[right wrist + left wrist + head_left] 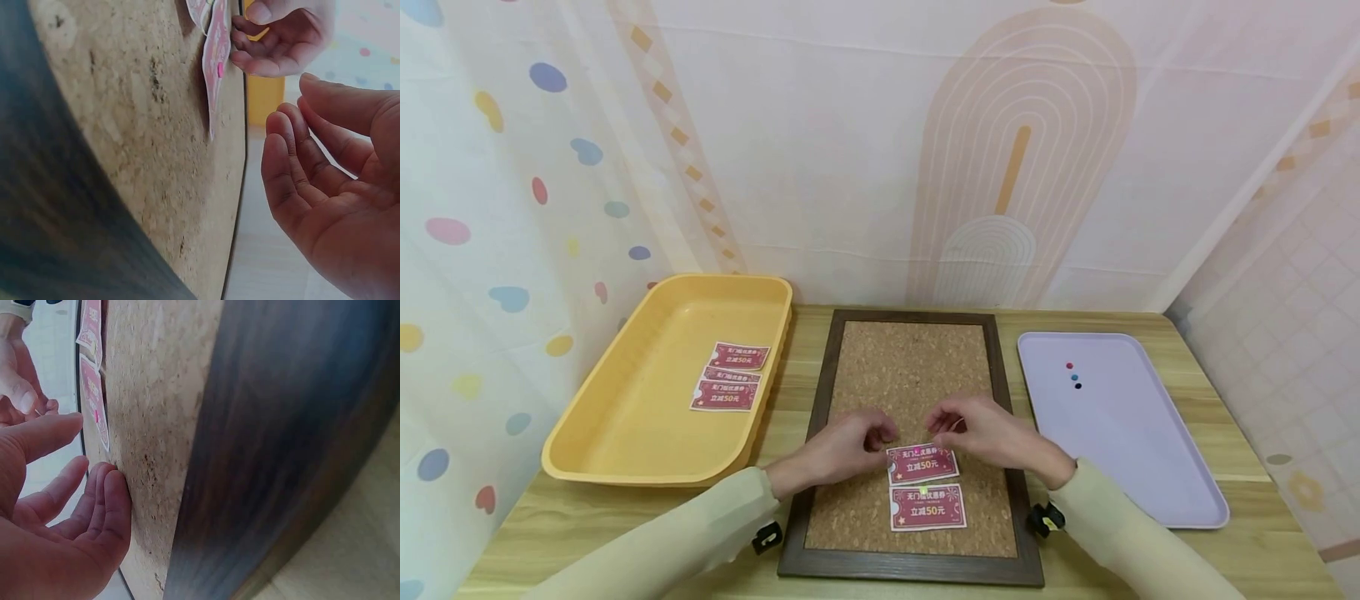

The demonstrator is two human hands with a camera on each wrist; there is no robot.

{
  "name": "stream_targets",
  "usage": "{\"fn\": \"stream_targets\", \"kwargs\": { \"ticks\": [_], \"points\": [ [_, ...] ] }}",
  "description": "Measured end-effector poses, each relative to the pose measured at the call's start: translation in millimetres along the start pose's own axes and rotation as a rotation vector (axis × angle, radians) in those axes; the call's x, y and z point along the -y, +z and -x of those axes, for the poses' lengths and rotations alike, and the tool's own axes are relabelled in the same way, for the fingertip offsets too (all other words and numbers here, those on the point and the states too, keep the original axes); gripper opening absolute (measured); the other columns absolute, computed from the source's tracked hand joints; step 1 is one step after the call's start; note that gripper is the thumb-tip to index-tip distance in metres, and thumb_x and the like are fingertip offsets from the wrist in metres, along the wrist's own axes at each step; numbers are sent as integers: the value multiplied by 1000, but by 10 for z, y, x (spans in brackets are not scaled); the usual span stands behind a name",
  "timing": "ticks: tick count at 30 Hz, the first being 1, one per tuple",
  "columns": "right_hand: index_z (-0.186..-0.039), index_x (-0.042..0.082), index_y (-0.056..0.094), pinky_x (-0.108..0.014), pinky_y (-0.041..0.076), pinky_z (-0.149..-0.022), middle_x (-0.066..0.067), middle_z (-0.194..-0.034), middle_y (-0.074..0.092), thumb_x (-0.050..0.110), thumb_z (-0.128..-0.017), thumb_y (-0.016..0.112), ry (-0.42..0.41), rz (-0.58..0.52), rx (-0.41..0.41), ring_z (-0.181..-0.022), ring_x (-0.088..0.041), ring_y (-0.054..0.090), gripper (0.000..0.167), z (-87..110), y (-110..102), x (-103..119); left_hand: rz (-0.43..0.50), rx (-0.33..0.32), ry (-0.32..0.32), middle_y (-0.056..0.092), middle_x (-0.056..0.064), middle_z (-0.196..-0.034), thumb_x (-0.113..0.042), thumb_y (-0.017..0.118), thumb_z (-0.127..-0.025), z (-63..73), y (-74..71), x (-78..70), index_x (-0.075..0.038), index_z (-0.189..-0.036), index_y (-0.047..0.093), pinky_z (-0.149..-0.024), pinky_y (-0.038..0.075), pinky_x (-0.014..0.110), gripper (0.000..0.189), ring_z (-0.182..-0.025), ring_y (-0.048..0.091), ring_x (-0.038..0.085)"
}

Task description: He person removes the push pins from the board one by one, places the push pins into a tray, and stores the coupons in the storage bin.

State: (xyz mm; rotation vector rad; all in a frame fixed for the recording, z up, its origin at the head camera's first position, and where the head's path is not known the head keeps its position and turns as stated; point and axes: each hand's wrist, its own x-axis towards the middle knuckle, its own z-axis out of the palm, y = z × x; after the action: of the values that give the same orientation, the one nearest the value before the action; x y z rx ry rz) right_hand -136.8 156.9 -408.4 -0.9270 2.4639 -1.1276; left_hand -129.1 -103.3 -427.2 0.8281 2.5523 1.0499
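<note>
Two red-and-white coupons lie one above the other on the framed corkboard (pixel 865 358). A pink pushpin (pixel 220 69) stands in the upper coupon (pixel 925 468), and a yellow-green pushpin (pixel 923 490) sits at the top edge of the lower coupon (pixel 928 512). My left hand (pixel 850 446) is at the upper coupon's left corner, fingers loosely bent, holding nothing. On the other side, my right hand (pixel 981 429) hovers at that coupon's upper right. Its thumb and fingers stand apart with nothing between them in the right wrist view.
At the left stands a deep yellow tray (pixel 625 408) with several more coupons (pixel 726 396) inside. A shallow lilac tray (pixel 1120 442) at the right carries a red pushpin (pixel 1070 366), a blue one (pixel 1074 377) and a black one (pixel 1078 386). A patterned curtain backs the wooden table (pixel 1232 450).
</note>
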Motion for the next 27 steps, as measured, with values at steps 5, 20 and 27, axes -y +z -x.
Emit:
{"fn": "stream_targets", "kwargs": {
  "ticks": [5, 20, 27],
  "points": [
    [-109, 5, 74, -27, 54, -80, 2, -98, 71, 6, -95, 74, 18, 17, 32, -87, -6, 64, 14, -67, 44, -12, -58, 7, -35, 65, 0, -91, -10, 82, -86, -41, 23, -14, -5, -104, 74, -72, 50, 31, 20, -82, 59, 13],
    [-98, 13, 76, -26, 51, -72, 10, -88, 70, 8, -93, 76, 32, 137, 51, -77, -2, 61, 7, -182, 103, -46, -196, 27, -37, 59, -3, -88, -15, 86, -81, -107, 52, -27, -11, -97, 75, -69, 45, 31, 20, -80, 51, 11],
    [-91, 17, 77, -26, 50, -70, 14, -83, 68, 12, -91, 79, 42, 195, 80, -74, 0, 59, 6, -225, 145, -41, -252, 27, -38, 56, -2, -86, -14, 88, -77, -126, 66, -56, -11, -92, 72, -68, 42, 32, 21, -79, 49, 13]
  ]
}}
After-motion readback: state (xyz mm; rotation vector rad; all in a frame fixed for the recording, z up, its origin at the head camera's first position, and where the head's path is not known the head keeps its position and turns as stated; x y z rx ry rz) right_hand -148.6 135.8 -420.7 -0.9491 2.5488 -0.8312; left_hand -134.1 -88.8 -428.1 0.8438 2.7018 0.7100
